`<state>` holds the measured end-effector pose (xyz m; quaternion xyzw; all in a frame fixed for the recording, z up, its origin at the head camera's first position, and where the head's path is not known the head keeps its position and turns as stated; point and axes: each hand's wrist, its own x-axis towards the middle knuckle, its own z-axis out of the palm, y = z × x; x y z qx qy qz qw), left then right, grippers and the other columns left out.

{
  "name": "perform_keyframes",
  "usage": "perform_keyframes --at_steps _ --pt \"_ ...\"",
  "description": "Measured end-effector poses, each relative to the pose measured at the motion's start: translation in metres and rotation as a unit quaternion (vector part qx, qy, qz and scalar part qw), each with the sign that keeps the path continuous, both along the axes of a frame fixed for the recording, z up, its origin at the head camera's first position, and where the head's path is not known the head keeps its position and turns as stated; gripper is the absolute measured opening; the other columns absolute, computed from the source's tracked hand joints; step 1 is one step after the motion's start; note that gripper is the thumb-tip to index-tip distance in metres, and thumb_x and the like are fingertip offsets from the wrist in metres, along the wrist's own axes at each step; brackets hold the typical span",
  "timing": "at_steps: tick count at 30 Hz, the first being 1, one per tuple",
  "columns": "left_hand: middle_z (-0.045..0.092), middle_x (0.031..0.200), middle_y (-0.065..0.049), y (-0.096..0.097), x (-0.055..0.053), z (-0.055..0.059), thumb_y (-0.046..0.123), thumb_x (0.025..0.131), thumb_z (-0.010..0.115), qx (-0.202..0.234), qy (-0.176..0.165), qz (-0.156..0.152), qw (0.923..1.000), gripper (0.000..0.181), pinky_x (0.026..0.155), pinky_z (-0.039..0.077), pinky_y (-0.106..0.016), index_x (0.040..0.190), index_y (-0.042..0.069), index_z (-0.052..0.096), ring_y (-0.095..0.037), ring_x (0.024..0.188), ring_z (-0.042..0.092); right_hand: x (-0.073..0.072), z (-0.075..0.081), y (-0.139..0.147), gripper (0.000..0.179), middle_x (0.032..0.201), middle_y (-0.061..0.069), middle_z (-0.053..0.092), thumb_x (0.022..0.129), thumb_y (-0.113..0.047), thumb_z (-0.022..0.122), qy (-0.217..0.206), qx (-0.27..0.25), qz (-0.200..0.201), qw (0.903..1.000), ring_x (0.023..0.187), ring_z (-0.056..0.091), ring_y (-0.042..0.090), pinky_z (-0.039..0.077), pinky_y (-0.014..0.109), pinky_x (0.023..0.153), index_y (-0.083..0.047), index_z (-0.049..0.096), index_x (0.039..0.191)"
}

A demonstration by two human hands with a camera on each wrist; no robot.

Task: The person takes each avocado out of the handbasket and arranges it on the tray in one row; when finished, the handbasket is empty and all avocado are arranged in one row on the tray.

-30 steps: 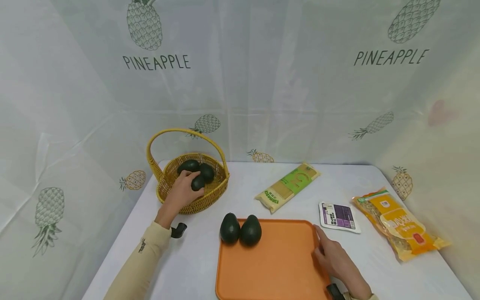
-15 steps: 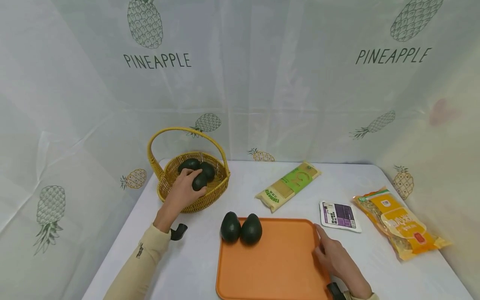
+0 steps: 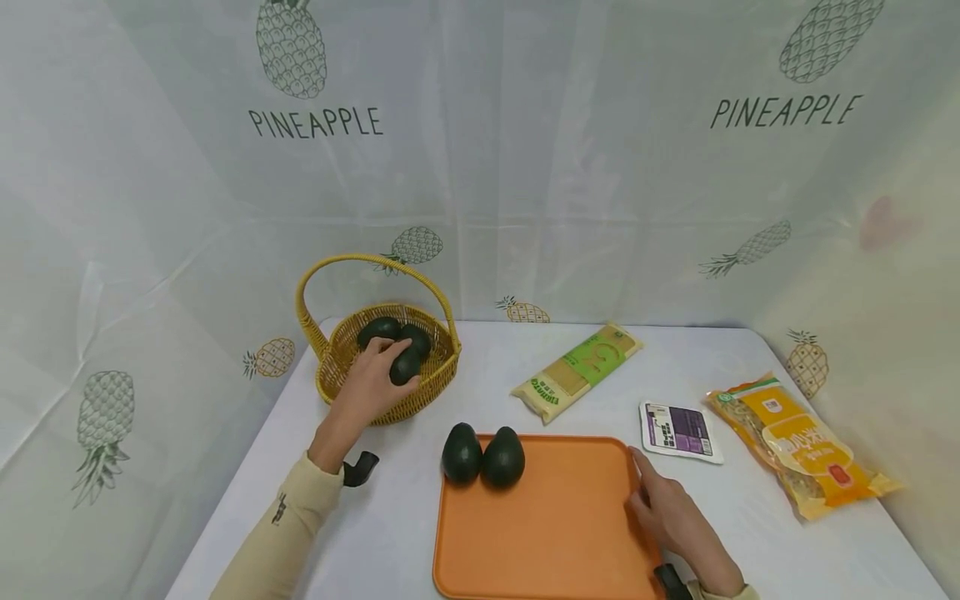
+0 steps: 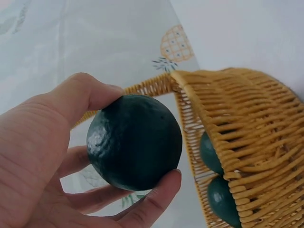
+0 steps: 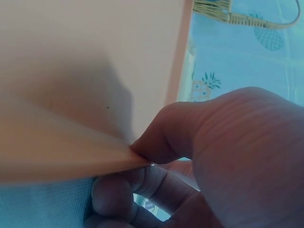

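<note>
A person's right hand (image 3: pixel 667 512) pinches the rim of an orange tray (image 3: pixel 555 533) between thumb and fingers, unmoved from a second ago, as two dark green avocados (image 3: pixel 503 458) stand side by side at its far left corner. Farther off, the left hand (image 3: pixel 369 387), thumb and fingers curled around a third avocado (image 3: pixel 406 367), has shifted slightly rightward with it above a wicker basket (image 3: pixel 408 407) holding two more avocados (image 3: pixel 378 332).
</note>
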<state>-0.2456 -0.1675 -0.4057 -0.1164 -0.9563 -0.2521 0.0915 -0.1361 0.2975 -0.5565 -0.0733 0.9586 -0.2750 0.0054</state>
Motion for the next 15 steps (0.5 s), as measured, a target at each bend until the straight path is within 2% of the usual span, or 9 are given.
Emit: perform_keyframes --at_steps 2,6,10,15 --pt "0.052 0.149 -0.030 0.002 0.002 0.001 0.027 0.094 0.081 -0.001 0.008 -0.004 1.0000 0.067 0.105 0.055 -0.063 0.153 0.006 0.058 -0.050 0.127 0.062 -0.001 -0.005 0.002 0.065 0.068 -0.008 0.043 0.098 -0.010 0.058 0.012 0.003 0.005 0.9999 0.058 0.040 0.005 0.030 0.024 0.052 0.005 0.036 0.157" --pt "0.054 0.147 -0.030 0.005 0.006 0.001 0.025 0.094 0.081 -0.002 0.025 -0.013 0.9996 0.065 0.103 0.057 -0.061 0.152 0.005 0.059 -0.047 0.125 0.064 0.000 -0.003 0.002 0.065 0.068 -0.008 0.043 0.098 -0.010 0.057 0.006 0.000 0.003 1.0000 0.058 0.040 0.006 0.030 0.025 0.052 0.005 0.035 0.158" --pt "0.054 0.146 -0.029 0.007 0.009 0.000 0.025 0.094 0.082 -0.005 0.030 -0.018 0.9994 0.064 0.100 0.058 -0.059 0.151 0.005 0.060 -0.046 0.123 0.065 0.003 0.008 -0.003 0.065 0.069 -0.006 0.043 0.097 -0.008 0.058 -0.016 -0.007 -0.005 0.9998 0.059 0.041 0.008 0.032 0.027 0.054 0.006 0.037 0.157" --pt "0.055 0.145 -0.028 0.011 0.013 -0.002 0.025 0.093 0.082 0.005 0.029 -0.025 0.9993 0.064 0.098 0.058 -0.059 0.151 0.005 0.061 -0.045 0.122 0.064 0.004 0.008 -0.005 0.066 0.067 -0.007 0.042 0.094 -0.006 0.062 0.007 -0.002 -0.006 1.0000 0.058 0.040 0.007 0.031 0.026 0.054 0.006 0.040 0.155"
